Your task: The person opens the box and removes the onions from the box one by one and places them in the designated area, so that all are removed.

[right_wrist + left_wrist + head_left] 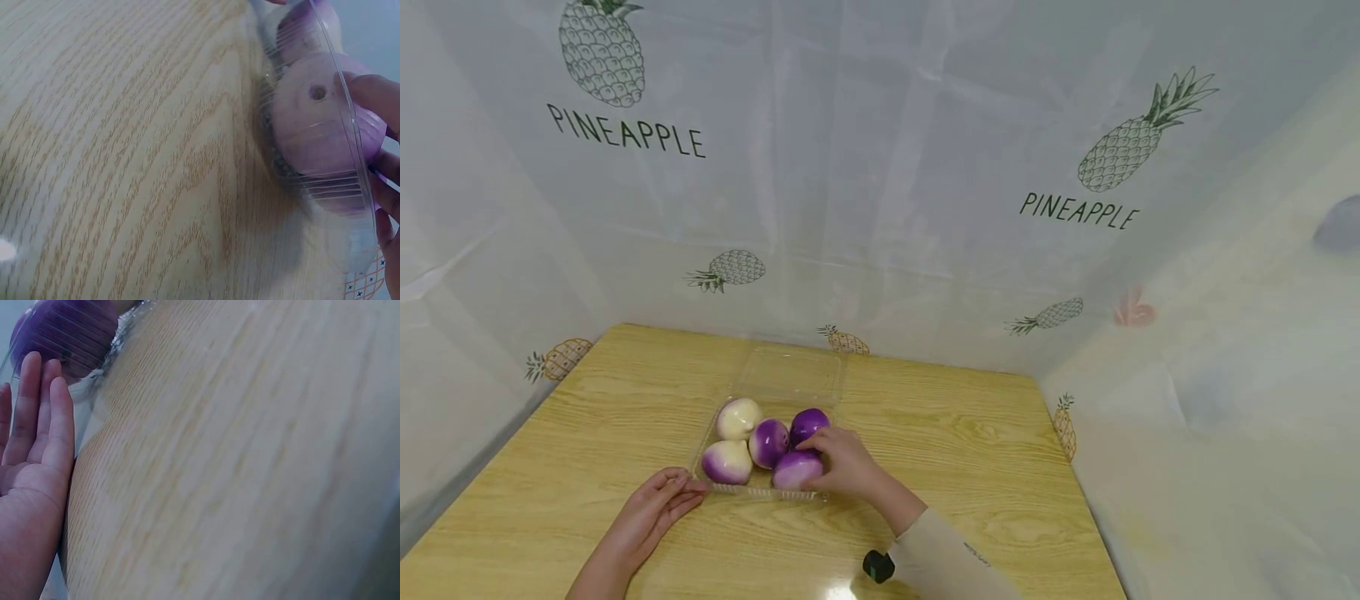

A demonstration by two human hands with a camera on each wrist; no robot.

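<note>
Steadiness seemed to matter most with the glossy pale-purple rounded piece (794, 473) in the near right corner of the clear plastic box (763, 492), where a light grip would best have spared the thin wall and the four other glossy purple and cream rounded pieces (769, 443). The right hand (850, 465) had its thumb and fingers parted about that piece and curled onto it, while the left hand (651, 510), fingers nearly straight, touched the box's near left corner, well placed to brace it against sliding.
</note>
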